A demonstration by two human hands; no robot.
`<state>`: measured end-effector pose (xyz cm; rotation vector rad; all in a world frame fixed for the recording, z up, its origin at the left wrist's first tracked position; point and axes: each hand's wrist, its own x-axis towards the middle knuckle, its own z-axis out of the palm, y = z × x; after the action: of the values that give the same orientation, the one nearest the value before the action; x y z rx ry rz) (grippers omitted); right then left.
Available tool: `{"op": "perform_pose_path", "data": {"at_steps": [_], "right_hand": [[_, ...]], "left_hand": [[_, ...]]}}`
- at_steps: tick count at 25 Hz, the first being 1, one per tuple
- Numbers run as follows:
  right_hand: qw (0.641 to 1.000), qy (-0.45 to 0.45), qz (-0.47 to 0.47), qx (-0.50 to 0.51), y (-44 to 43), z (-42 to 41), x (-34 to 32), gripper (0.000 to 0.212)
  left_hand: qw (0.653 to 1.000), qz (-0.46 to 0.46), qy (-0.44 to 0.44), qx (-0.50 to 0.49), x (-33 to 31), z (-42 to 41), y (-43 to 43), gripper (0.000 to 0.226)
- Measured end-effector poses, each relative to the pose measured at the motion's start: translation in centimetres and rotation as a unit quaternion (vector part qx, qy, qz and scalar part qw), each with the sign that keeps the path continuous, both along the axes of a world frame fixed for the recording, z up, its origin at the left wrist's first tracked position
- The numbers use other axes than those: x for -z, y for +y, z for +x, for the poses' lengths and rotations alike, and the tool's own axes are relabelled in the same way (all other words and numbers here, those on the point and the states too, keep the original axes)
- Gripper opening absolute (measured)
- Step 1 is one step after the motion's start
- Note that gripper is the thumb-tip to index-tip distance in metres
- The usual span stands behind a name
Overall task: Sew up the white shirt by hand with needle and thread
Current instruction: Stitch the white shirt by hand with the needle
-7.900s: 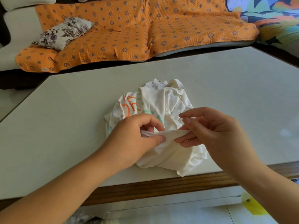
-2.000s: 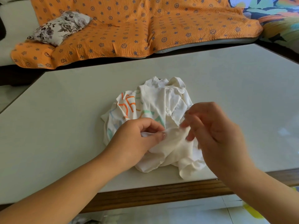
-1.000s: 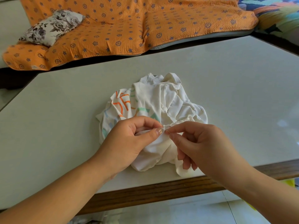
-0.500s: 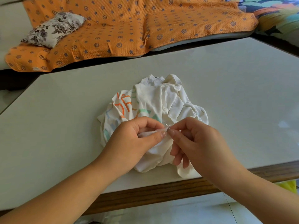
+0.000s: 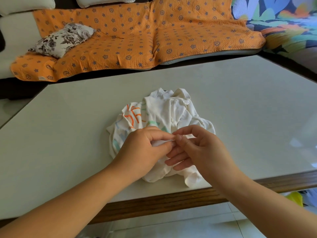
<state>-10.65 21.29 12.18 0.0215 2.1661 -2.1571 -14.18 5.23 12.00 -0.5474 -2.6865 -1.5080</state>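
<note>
I see the left hand [image 5: 142,150] pinching the white shirt [image 5: 164,109]; the right hand [image 5: 202,150], pinched beside it, hides any needle, so I risk pricked fingertips.

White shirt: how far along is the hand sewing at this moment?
Done: no finished stitching shows; the white shirt lies bunched on the table. In hand: the left hand pinches a fold, and the right hand pinches at its end with thumb and forefinger, probably on the needle, too small to see. Left: how much seam remains cannot be told.
</note>
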Motion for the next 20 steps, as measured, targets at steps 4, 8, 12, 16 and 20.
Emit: {"op": "perform_pose_path", "data": {"at_steps": [4,8,12,16,20], "right_hand": [[1.0,-0.011,0.02,0.021,-0.5,0.5,-1.1,0.013],[0.997,-0.042,0.055,0.035,-1.2,0.7,-2.3,0.013],[0.992,-0.049,0.112,0.031,-1.7,1.0,-4.2,0.014],[0.985,-0.016,0.166,0.037,-1.7,1.0,-5.6,0.012],[0.986,-0.008,0.153,0.069,-1.1,0.2,-4.3,0.013]], "left_hand": [[0.999,-0.014,0.032,-0.003,-0.2,0.1,-0.2,0.021],[0.999,-0.024,0.031,-0.001,-0.5,0.5,-0.6,0.014],[1.0,0.024,-0.007,0.005,-1.1,1.1,-0.8,0.01],[0.996,0.087,-0.036,0.01,-2.0,1.6,-1.2,0.012],[0.993,0.101,-0.062,0.011,-2.2,1.4,-1.0,0.009]]}}
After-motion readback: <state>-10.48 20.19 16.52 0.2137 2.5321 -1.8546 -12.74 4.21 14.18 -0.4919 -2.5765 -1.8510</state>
